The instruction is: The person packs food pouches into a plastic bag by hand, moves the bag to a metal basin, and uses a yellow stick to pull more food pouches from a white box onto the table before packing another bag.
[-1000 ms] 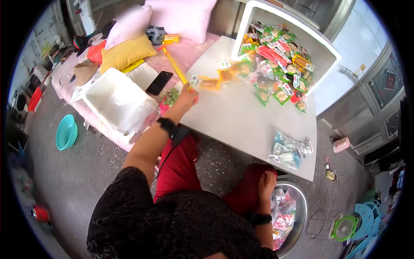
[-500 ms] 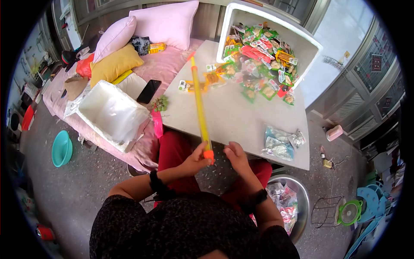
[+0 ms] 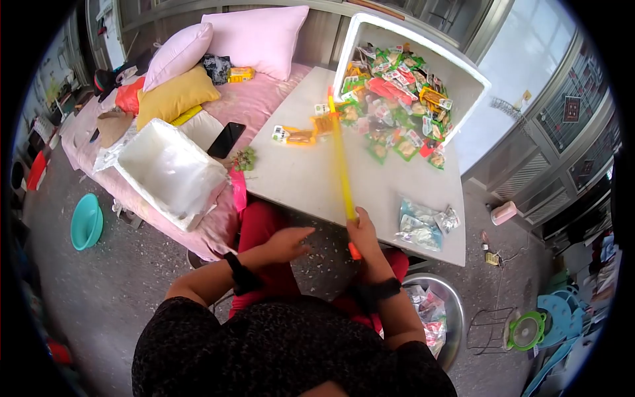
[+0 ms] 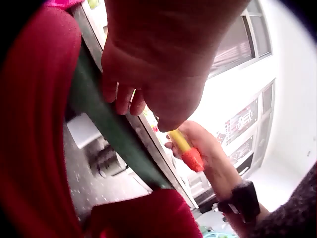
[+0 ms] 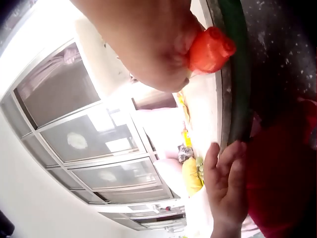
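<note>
The right hand (image 3: 362, 231) grips a yellow stick (image 3: 342, 169) near its lower end, fingers curled round it, with the orange end cap (image 5: 210, 51) poking out below the fist. The stick slants up across the counter (image 3: 311, 178), its far end near the opening of a white foam box (image 3: 473, 83) in which colourful packets (image 3: 403, 83) are heaped and spill out onto the counter. Orange packets (image 3: 299, 136) lie left of the stick. The left hand (image 3: 288, 245) is apart from the stick, above the person's lap, its fingers extended and holding nothing. At the counter's right end sit blue and silver bags (image 3: 420, 225); below it, a metal basin (image 3: 456, 324) of wrapped packs (image 3: 433, 314) stands on the floor (image 3: 152, 284). To the left, a bed (image 3: 281, 83) carries pillows (image 3: 254, 36) and a second foam box (image 3: 169, 173), with a black phone (image 3: 226, 139) beside that box.
</note>
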Demonstrator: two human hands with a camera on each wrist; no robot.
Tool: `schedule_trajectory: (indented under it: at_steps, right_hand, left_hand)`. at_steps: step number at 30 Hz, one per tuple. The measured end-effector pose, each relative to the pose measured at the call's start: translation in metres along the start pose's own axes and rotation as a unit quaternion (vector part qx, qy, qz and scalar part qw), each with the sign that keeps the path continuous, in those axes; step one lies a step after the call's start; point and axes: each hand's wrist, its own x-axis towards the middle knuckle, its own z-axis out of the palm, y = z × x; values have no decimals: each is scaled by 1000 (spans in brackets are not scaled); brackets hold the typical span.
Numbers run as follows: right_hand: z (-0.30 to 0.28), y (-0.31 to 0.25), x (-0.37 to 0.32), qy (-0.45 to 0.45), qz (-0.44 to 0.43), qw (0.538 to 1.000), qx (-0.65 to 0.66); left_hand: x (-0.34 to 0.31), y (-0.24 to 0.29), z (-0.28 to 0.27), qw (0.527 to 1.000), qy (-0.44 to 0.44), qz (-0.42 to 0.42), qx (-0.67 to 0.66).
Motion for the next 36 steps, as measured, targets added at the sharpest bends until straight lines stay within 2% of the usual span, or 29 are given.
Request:
schedule_trajectory:
  at_steps: [1,2,3,6,7,9,12,15,18,21,24,28,31,34,36]
  right_hand:
    - [-7,6,-4,1,-21,999,-32]
    - [-14,11,-10,1,-40,997,-63]
    - [-22,13,-19,-28,13,999,-45]
    - [-32,30,-58,-6,-6,997,-73]
    - [-36,22,-74,-14,15,998,-54]
    - [-45,0,-107,-29,58,998,-15]
    - [-52,21,-147,-13,-2,997,-79]
    - [-59,44,-170,-6,-2,998,-58]
    - [-62,49,-161,42,-79,992,-93]
    - [-68,31,-132,128,-60,984,-106]
    - [-74,44,-108,128,73,988,45]
    - [-86,35,-87,143,127,976,100]
    - [-80,54,-90,90,168,974,125]
    - [-74,53,-106,54,111,984,132]
    - [-79,41,-120,43,105,990,86]
  left_hand:
    - [-2,-13,-6,997,32,30,71]
    - [-5,-19,-15,994,43,18,103]
    - [-8,-25,-25,989,55,6,136]
    - [-21,-47,-35,967,107,0,232]
    - [-24,-53,-35,957,125,2,262]
    - [-28,-57,-32,953,133,10,273]
    - [-26,-57,-28,947,143,4,286]
    - [-20,-54,-26,945,150,-4,291]
    - [-14,-54,-24,945,154,3,289]
    - [-13,-55,-23,946,151,3,287]
    - [-14,-55,-24,946,155,3,284]
    - [-16,-54,-27,951,151,-3,271]
    - [-16,-55,-27,950,157,4,269]
    - [-17,-55,-27,950,165,8,265]
    - [-18,-54,-26,949,165,3,270]
